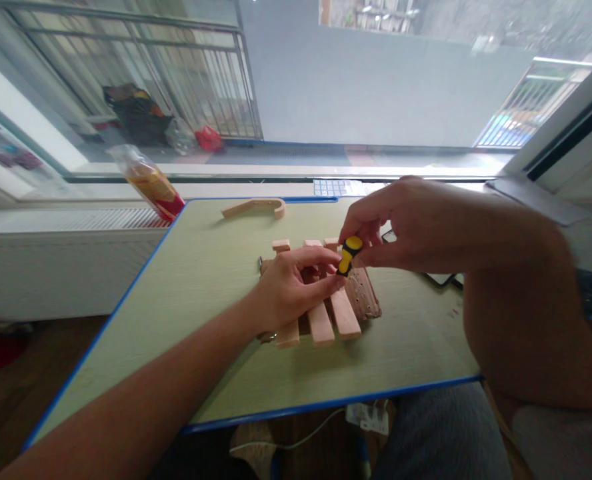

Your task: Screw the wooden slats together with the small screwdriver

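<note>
A stubby screwdriver (350, 253) with a yellow and black handle is tilted above several pale wooden slats (345, 313). My right hand (379, 227) grips the upper part of its handle between fingers and thumb. From the left, my left hand (296, 283) rests across the slats, its thumb and forefinger closed about the screwdriver's lower end. The tool's tip and anything under it are hidden by those fingers. Beneath the slats lies a worn piece of brown cardboard (363, 297), with small specks on its right part.
A curved wooden piece (256, 207) lies at the back of the blue-edged table (151, 320). Beyond the left edge leans a plastic bottle (149, 183) over a radiator (76, 223). Partly behind my right arm is a dark-edged flat object (439, 280). A window stands behind.
</note>
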The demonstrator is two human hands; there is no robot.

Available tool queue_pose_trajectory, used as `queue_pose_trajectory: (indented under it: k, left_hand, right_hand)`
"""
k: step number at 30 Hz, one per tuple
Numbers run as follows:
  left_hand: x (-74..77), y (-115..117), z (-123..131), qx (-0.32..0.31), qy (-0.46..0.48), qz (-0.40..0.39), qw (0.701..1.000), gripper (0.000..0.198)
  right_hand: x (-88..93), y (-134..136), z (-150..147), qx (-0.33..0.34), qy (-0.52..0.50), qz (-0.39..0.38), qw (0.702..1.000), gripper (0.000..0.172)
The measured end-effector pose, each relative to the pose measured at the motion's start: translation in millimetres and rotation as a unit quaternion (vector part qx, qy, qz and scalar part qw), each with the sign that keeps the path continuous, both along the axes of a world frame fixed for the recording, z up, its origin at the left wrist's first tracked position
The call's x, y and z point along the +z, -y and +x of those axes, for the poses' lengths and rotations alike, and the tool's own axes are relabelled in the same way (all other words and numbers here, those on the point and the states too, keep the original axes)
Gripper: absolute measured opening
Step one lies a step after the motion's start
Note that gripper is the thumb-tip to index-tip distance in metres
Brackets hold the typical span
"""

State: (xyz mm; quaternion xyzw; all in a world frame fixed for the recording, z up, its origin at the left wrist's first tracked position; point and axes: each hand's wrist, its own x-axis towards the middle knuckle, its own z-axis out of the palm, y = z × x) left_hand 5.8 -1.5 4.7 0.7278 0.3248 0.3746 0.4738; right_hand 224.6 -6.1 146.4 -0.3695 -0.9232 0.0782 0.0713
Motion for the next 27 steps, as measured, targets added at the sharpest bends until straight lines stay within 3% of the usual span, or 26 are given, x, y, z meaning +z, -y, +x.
queue_pose_trajectory:
  k: [9,15,24,27]
  left_hand:
    - [2.5,-0.3,-3.6,-0.010,-0.032,0.059,0.998,0.020]
    - [2.2,0.2,-2.6,0.016,-0.035,0.020,0.999,0.031]
    - [0.1,-0.3,-1.1,0.011,-0.027,0.011,1.000,0.028]
    - [2.2,1.0,-0.1,-0.001,-0.007,0.008,1.000,0.024]
  right_hand:
    - [-5.1,-1.2,-15.6,-0.056,0.016,0.040,0.998,0.026]
    - [-7.8,-1.1,-17.6,-0.076,0.031,0.078,0.994,0.035]
    - [-7.9,-2.2,-17.6,-0.092,0.052,0.056,0.993,0.045]
    - [-6.4,-3.7,-12.8,-0.086,0.049,0.040,0.994,0.038]
